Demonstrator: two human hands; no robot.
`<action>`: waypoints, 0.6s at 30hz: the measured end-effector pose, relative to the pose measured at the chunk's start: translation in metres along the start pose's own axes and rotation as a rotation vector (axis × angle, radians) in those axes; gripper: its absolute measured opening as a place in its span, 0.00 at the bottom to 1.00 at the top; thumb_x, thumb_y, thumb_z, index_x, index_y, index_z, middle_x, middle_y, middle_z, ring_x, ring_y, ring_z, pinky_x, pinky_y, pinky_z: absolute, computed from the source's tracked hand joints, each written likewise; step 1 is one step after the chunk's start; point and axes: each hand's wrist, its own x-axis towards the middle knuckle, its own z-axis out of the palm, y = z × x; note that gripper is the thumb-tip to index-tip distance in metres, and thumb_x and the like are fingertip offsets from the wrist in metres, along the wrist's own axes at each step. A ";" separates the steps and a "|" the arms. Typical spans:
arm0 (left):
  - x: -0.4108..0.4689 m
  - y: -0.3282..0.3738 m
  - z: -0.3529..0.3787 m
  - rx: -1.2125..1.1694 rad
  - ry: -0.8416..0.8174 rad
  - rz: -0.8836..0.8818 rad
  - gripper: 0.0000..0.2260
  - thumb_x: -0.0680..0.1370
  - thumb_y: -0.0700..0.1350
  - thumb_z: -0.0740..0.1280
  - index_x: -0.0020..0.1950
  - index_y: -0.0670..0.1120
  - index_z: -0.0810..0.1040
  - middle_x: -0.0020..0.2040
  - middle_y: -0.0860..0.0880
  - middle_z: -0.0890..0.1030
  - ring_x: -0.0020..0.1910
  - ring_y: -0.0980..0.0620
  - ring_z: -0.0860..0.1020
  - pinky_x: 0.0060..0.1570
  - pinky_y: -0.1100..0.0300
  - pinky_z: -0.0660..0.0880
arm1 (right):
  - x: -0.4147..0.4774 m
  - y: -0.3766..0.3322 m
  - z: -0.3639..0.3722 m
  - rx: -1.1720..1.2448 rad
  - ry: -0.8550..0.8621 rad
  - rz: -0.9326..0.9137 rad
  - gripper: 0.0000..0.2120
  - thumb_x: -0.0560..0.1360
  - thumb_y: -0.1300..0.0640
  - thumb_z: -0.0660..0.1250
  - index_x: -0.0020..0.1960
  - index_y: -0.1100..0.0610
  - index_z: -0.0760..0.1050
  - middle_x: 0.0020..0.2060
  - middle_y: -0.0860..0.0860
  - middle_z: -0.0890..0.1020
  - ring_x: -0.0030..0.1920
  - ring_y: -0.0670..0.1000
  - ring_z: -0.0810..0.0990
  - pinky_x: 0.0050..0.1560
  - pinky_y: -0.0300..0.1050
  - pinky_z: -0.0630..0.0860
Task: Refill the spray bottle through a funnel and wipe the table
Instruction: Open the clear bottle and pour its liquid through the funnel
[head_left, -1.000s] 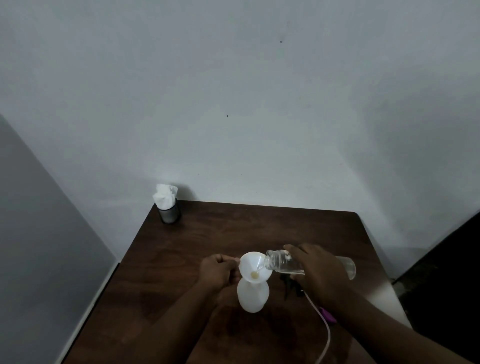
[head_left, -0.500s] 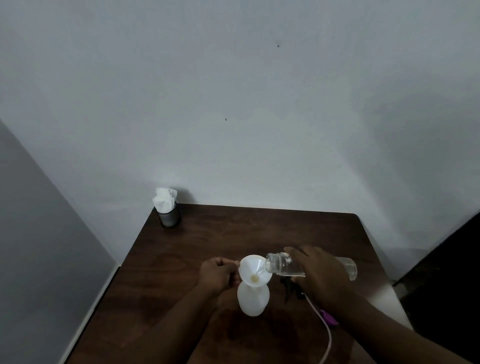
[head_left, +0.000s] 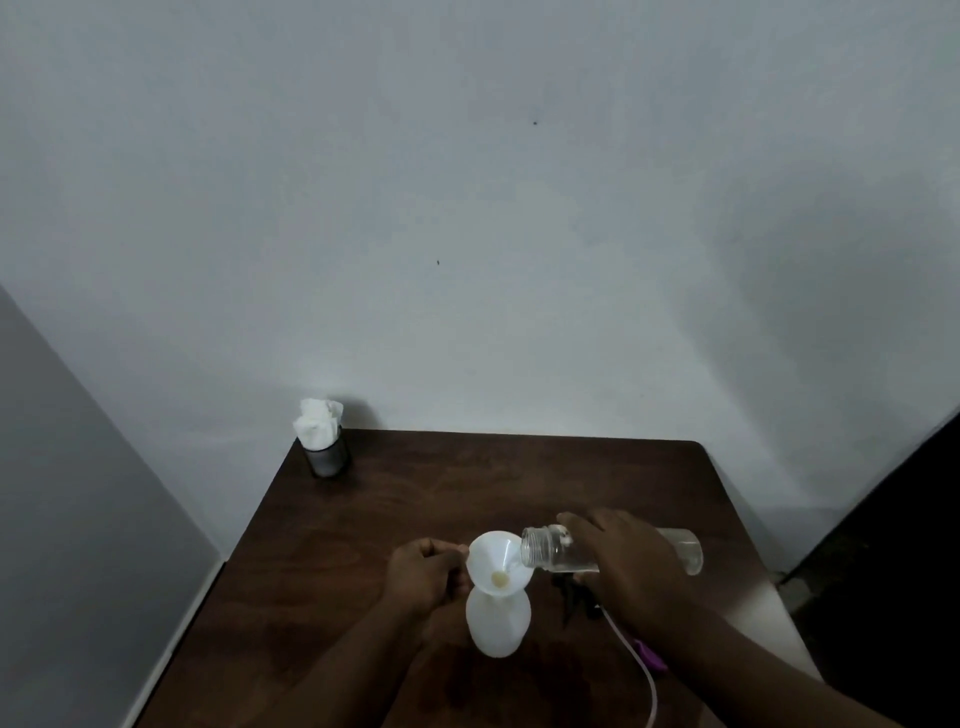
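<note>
A dark wooden table (head_left: 467, 483) stands against a bare, pale wall, in dim light, and we look down on it from the head camera.

At the table's near middle, a white spray bottle (head_left: 497, 623) stands upright with its top off. A white funnel (head_left: 496, 566) sits in its neck, and a small yellowish spot shows at the bottom of the cone.

Our left hand (head_left: 423, 577) is just left of the funnel, fingers curled, the fingertips closed on the funnel's left rim.

Our right hand (head_left: 634, 566) is wrapped over a clear bottle (head_left: 550, 553), clamped round its middle. The bottle lies almost level, its base pointing right and its open mouth over the funnel's right rim. Clear liquid lies along its lower side; we cannot tell whether any is running out.

Beneath the right hand, on the table just right of the spray bottle, lies a black spray head (head_left: 574, 597), partly hidden. A thin pale tube (head_left: 644, 670) trails from it toward the near edge, beside a small purple piece (head_left: 652, 656).

At the far left corner, well apart from the hands, a dark cup-shaped holder (head_left: 327, 457) stands with white tissue (head_left: 317, 421) bunched up out of its top.
</note>
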 end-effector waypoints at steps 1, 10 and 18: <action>0.000 0.000 0.000 -0.006 -0.001 0.002 0.05 0.78 0.32 0.73 0.48 0.29 0.82 0.30 0.39 0.82 0.26 0.48 0.78 0.31 0.55 0.78 | 0.000 0.001 0.002 0.000 0.000 -0.004 0.34 0.57 0.46 0.82 0.62 0.48 0.80 0.49 0.46 0.84 0.46 0.49 0.84 0.44 0.47 0.81; 0.001 0.000 0.001 0.011 0.000 0.011 0.03 0.78 0.33 0.73 0.47 0.33 0.83 0.35 0.38 0.84 0.30 0.46 0.80 0.36 0.52 0.81 | 0.002 0.005 0.008 0.012 -0.024 0.013 0.35 0.59 0.43 0.79 0.65 0.45 0.75 0.51 0.44 0.82 0.49 0.48 0.82 0.47 0.46 0.80; 0.004 -0.002 0.000 0.006 -0.001 -0.001 0.03 0.78 0.32 0.73 0.45 0.33 0.84 0.32 0.40 0.84 0.28 0.47 0.80 0.31 0.55 0.80 | 0.002 0.003 0.005 0.002 -0.041 -0.002 0.34 0.59 0.44 0.80 0.64 0.47 0.78 0.51 0.45 0.83 0.48 0.48 0.83 0.47 0.46 0.80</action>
